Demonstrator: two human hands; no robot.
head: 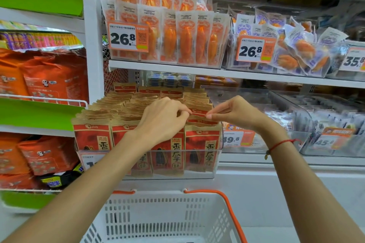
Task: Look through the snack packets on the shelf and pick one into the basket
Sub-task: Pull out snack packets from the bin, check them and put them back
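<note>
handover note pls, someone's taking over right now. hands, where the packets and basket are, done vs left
Left hand: fingers curled on the tops of the red-and-brown snack packets in the clear bin, middle shelf.
Right hand: fingertips pinching the top edge of a packet in the right-hand row; the packet sits in the row, not lifted out.
Basket: white with an orange handle, directly below the bin; no packet is visible in the part shown.
Done: browsing is under way.
Left: pull one packet free and drop it into the basket.
</note>
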